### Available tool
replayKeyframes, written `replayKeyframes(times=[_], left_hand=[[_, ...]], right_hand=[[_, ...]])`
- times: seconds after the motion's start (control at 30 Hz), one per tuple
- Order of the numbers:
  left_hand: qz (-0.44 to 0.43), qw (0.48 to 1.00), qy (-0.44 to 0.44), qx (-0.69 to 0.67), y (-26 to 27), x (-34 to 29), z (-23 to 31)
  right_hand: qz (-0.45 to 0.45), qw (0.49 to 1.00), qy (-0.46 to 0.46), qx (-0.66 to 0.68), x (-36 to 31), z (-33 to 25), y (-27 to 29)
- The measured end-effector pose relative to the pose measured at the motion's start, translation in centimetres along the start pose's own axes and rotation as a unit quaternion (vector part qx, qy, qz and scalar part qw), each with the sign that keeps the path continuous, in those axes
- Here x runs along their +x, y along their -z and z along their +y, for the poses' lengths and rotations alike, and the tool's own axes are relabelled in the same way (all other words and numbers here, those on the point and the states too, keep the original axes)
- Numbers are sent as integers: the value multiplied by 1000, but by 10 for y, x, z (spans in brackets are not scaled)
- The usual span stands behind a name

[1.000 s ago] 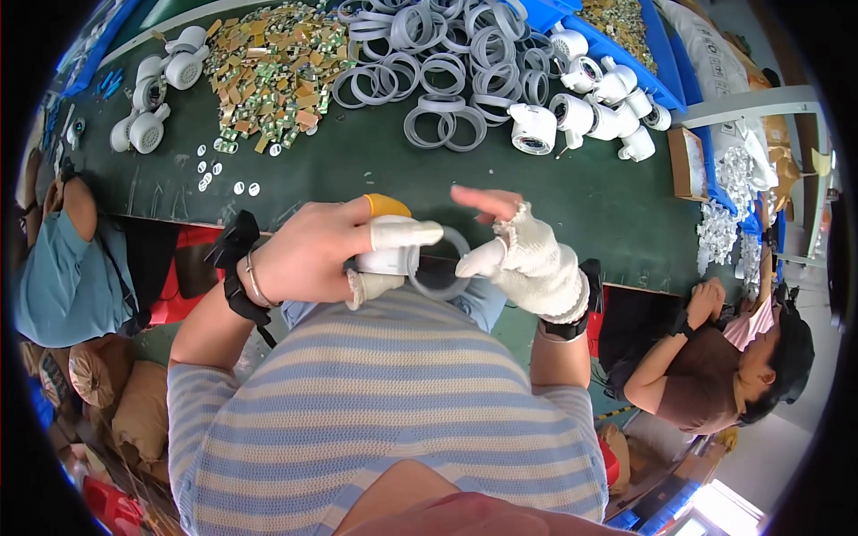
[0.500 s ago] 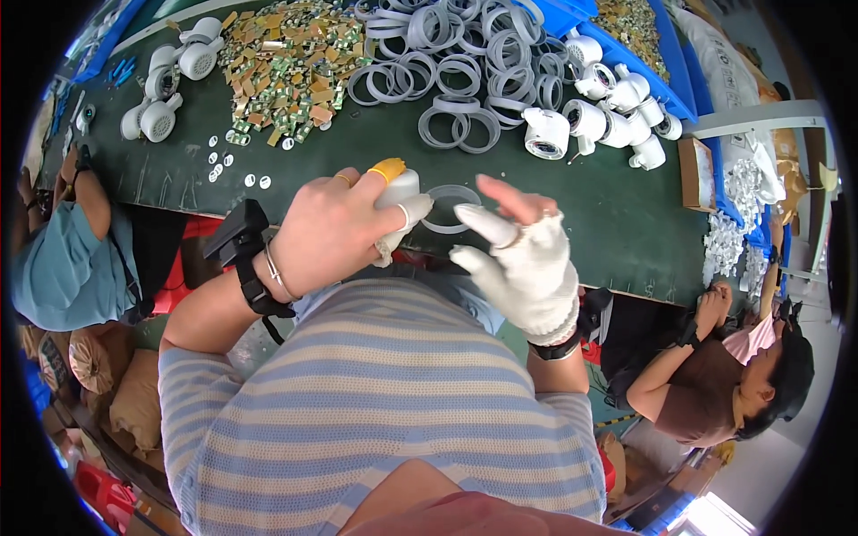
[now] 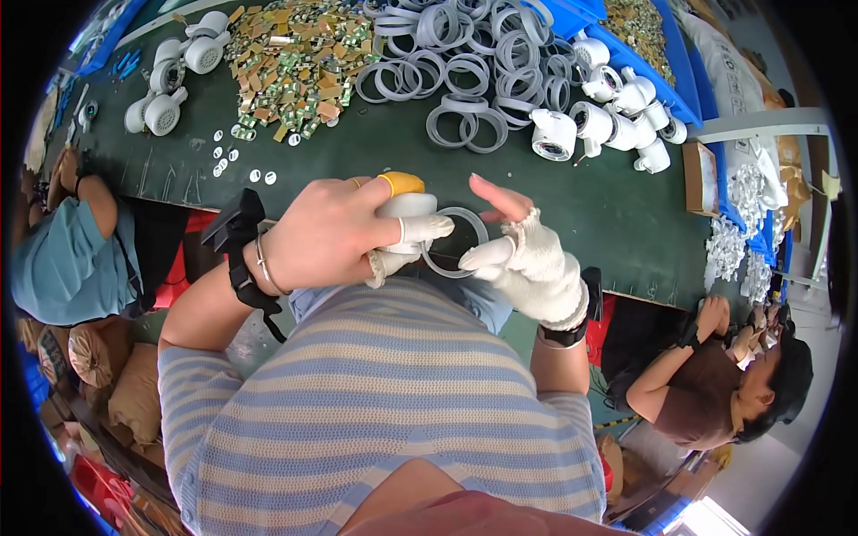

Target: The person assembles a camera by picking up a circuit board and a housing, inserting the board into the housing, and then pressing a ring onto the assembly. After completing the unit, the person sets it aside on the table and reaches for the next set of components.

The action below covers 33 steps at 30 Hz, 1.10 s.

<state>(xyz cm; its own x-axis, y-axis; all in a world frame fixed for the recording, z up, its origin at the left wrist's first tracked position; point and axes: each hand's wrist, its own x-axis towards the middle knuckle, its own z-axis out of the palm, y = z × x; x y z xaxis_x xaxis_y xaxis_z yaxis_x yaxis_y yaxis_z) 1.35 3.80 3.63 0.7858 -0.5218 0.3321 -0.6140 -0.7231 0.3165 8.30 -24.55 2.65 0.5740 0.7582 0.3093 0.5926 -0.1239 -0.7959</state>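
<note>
A white camera housing (image 3: 404,209), mostly covered, sits in my left hand (image 3: 323,230), which has a yellow finger cot and white cots on its fingers. Just to its right, a translucent grey ring (image 3: 433,264) stands tilted off the table by the near edge. My right hand (image 3: 542,275), in a white cut-off glove with covered fingertips, pinches the ring's right side, its index finger pointing up and away. The ring's left side touches or nearly touches my left fingertips. What that hand's underside does is hidden.
Beyond my hands lie a heap of grey rings (image 3: 465,76), a pile of small circuit boards (image 3: 290,67) and white camera housings (image 3: 617,121) at right. Small white discs (image 3: 255,176) lie at left. A cardboard box (image 3: 700,177) stands at the right edge; co-workers sit on both sides.
My right hand has come down onto the ring and lifted it off the table, tilting it toward me beside the housing. My left hand still holds the housing.
</note>
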Motion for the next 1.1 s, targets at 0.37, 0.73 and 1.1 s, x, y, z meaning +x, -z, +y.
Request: replayKeyframes(times=[0.37,0.73,1.1], left_hand=[[-9,963,232,-138,-3,9,14],[91,530,232,-810,-44,-4,10],[87,610,260,-743,-48,-3,17]], right_hand=[[61,964,-37,-255,20,-20,-12],[74,948,-224,214,15,-26,-13],[78,968,-186,148,16,-29,-13]])
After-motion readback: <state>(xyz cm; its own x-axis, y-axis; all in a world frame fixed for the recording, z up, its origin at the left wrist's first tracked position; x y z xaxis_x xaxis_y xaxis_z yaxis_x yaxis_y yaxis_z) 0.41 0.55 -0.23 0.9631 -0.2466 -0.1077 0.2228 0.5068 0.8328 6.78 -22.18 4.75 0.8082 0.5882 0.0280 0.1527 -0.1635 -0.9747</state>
